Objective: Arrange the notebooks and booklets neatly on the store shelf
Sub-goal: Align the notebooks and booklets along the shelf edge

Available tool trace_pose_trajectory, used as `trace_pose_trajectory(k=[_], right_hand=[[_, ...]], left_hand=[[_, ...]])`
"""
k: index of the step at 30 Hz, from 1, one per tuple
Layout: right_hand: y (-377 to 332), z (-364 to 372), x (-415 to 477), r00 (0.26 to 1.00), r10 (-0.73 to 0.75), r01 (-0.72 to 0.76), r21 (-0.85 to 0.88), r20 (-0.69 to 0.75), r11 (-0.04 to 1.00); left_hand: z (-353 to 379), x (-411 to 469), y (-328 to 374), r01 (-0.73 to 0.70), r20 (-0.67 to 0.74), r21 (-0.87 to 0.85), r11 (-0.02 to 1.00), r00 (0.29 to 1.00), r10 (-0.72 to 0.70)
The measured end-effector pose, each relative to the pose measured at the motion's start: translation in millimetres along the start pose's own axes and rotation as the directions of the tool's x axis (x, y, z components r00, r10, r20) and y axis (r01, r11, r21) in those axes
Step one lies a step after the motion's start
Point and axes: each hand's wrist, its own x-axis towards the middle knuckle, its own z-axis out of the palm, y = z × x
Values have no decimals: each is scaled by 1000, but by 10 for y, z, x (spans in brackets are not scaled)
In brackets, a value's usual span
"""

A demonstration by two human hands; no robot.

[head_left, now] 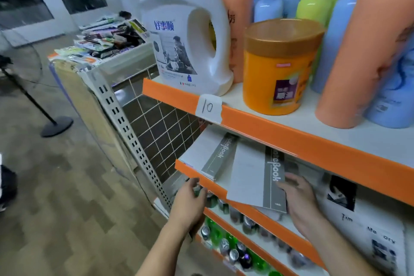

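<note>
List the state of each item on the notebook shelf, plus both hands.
left notebook stack: lying flat, untouched.
right notebook: skewed, overhangs shelf lip, held.
right hand: grips right notebook's edge.
left hand: open, near shelf lip, holds nothing.
photo booklet: lying flat.
orange jar: upright, lid on.

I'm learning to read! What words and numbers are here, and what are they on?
"好事顺": white jug.
"10": paper tag on the orange shelf edge.
"oteBook": left notebook, first letter hidden.
"oteBook": right notebook, in the right hand.
"Tim", "Me", "ory": white booklet.
Blurred: orange tub label, jug's small print.
</note>
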Motion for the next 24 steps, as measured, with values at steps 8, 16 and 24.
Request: trace_pose_trajectory(k=[8,16,24], right_hand=[[140,1049,315,990,4,8,88,-143,996],[300,1632,357,962,22,-11,39,-273,999],[403,1860,322,936,27,-60,-85,-352,995]], left_hand=[[-622,1202,-261,-127,-29,-5,992,992,127],[-679,1656,-546,-58,309,-107,993,947,89],[-584,1742,-684,-98,465,-167,981,870,166]])
